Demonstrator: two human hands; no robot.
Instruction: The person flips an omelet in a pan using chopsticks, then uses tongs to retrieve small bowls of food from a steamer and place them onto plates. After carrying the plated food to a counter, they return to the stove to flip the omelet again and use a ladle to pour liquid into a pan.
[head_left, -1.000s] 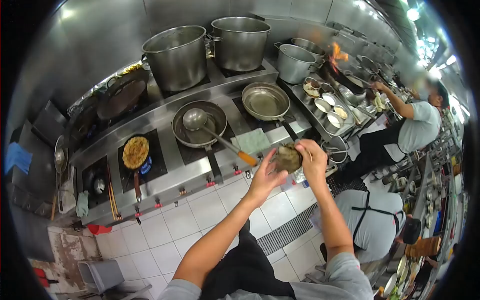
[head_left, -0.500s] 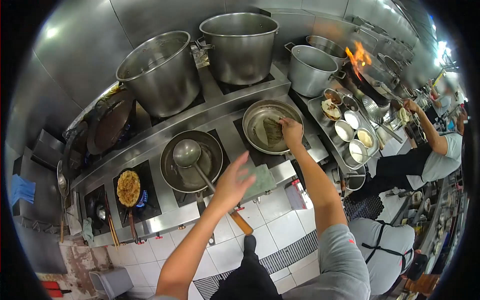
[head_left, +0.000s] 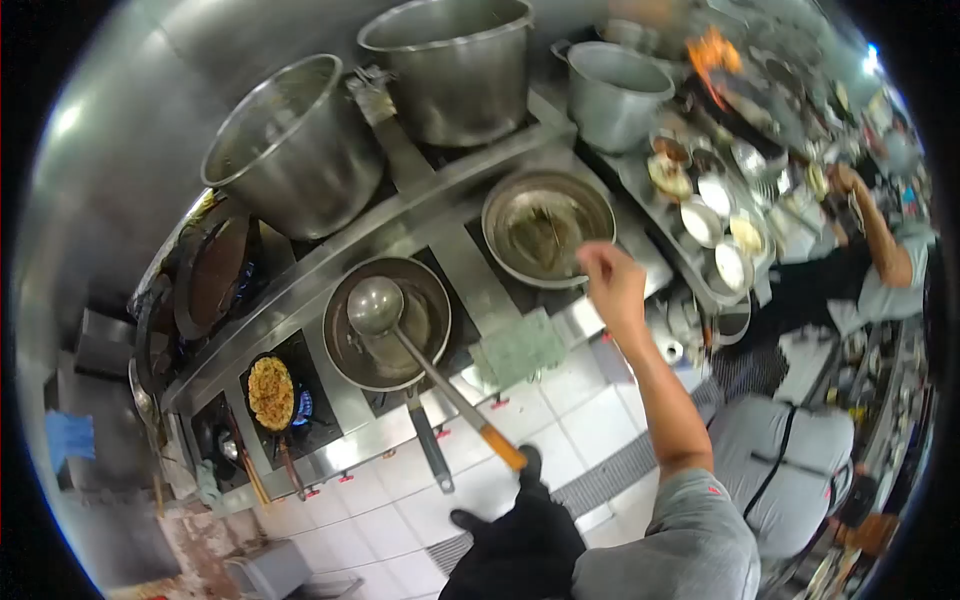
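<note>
My right hand [head_left: 613, 285] is just off the front right rim of a wide steel pan [head_left: 500, 245]. Its fingers are loosely bent and hold nothing visible. A dark, thin, flat piece [head_left: 543, 235] lies in that pan; its kind is blurred. My left hand is out of view. To the left, a second frying pan [head_left: 345, 350] sits on the stove. A large ladle [head_left: 377, 305] rests in it, its wooden-ended handle [head_left: 500, 447] reaching out over the floor. A folded green cloth [head_left: 520, 350] lies on the stove's front edge.
At the left, a small pan [head_left: 250, 385] of browned food [head_left: 271, 393] sits over a blue flame. Tall stockpots [head_left: 300, 160] line the back. A tray [head_left: 665, 240] of small bowls stands at the right. Beyond it, a co-worker's hand [head_left: 848, 180] is near a flaming wok [head_left: 740, 120].
My right hand has let go of the dark flat piece and drawn back to the pan's front edge. My left hand has left the view. The camera view has shifted.
</note>
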